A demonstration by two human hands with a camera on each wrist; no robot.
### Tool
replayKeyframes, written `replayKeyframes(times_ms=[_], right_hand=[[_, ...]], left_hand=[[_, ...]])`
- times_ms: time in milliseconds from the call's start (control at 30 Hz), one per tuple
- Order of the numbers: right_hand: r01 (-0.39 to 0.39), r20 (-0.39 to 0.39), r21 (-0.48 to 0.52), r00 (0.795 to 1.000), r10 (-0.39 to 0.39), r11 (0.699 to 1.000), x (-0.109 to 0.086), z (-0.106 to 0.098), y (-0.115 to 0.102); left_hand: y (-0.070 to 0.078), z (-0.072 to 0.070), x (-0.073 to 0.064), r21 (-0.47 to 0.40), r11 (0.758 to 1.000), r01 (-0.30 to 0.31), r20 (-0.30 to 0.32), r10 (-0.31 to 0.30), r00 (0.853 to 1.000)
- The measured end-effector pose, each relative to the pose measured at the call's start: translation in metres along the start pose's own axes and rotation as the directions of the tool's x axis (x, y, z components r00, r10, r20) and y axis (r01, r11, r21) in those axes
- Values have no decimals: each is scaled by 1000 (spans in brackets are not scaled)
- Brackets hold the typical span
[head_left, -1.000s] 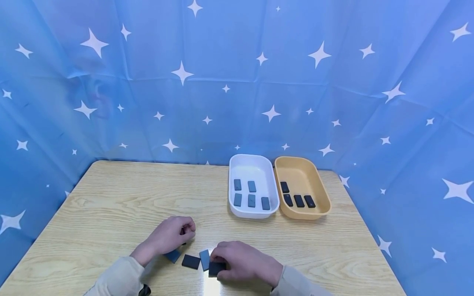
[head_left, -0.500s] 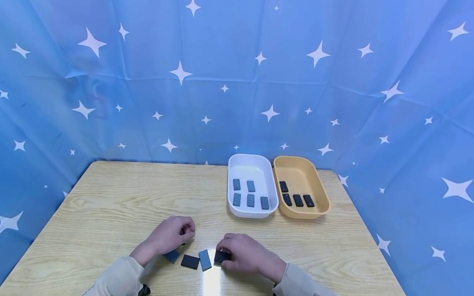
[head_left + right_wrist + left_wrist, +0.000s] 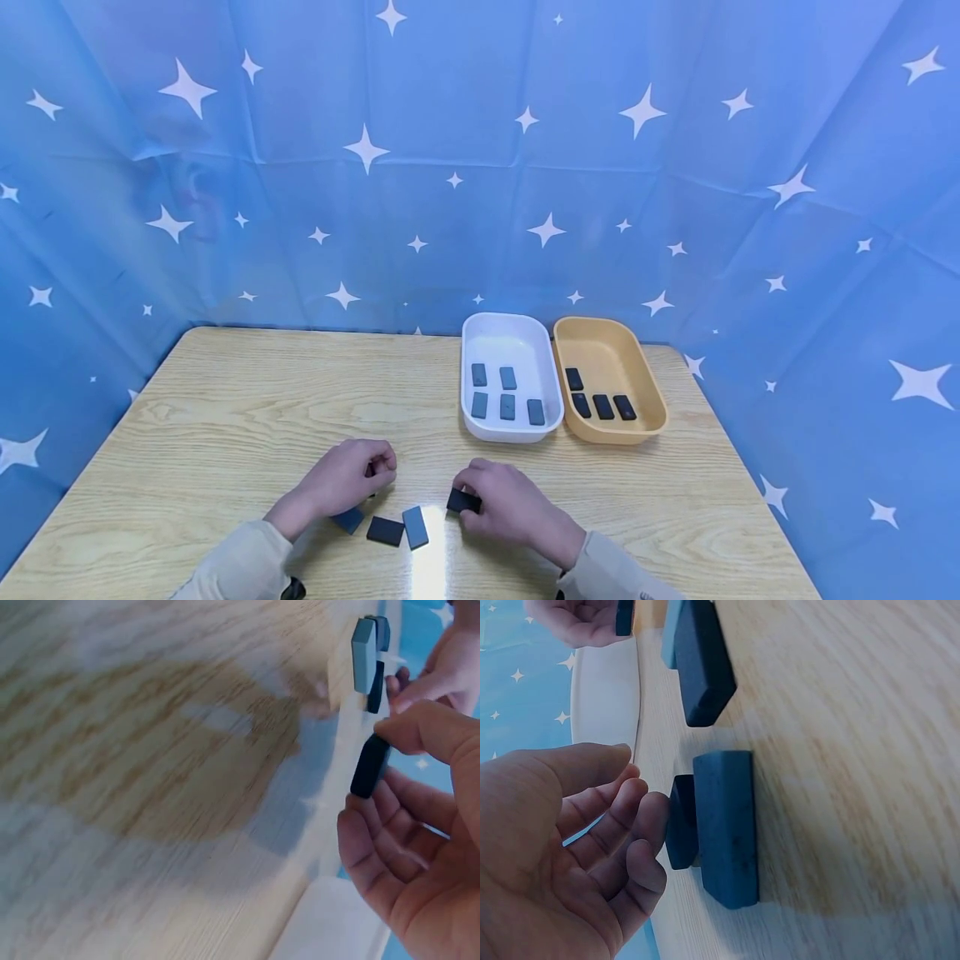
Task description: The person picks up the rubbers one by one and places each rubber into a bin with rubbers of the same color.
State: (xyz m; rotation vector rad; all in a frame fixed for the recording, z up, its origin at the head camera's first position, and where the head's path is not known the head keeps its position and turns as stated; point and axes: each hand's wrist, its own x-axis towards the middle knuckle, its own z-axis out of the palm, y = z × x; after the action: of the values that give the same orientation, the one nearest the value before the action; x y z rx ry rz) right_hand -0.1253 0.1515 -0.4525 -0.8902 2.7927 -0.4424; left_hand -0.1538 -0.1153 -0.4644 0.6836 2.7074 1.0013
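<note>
Left grip [image 3: 347, 477]: hung loosely curled, holding nothing, near a navy block [image 3: 347, 520] on the worktop [image 3: 225, 400].
Black block [image 3: 386, 531]: lay just beside a blue block [image 3: 416, 527].
Right grip [image 3: 504, 504]: I pinched a dark block [image 3: 463, 501], my fingers and thumb parted only by it.
White tray [image 3: 517, 342]: held five grey-blue blocks [image 3: 507, 407].
Orange tray [image 3: 600, 354]: held four small black blocks [image 3: 603, 407].

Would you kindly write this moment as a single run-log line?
right hand: pinches black block; left hand: holds nothing, near dark block and blue block; white tray: five blue-gray blocks; orange tray: four black blocks
</note>
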Motion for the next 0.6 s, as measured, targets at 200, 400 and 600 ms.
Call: replayKeyframes(times_ms=[200, 400, 600], right_hand=[[-47, -13, 8, 999, 47, 999, -1, -2, 3], [-36, -64, -23, 997, 34, 999, -5, -5, 2], [-56, -98, -48, 994, 51, 997, -8, -10, 1]], left_hand=[[-1, 1, 0, -5, 1000, 8, 7, -8, 1000], [-2, 3, 0, -2, 1000, 15, 14, -15, 1000], [-1, 4, 1, 14, 1000, 14, 7, -14, 1000]])
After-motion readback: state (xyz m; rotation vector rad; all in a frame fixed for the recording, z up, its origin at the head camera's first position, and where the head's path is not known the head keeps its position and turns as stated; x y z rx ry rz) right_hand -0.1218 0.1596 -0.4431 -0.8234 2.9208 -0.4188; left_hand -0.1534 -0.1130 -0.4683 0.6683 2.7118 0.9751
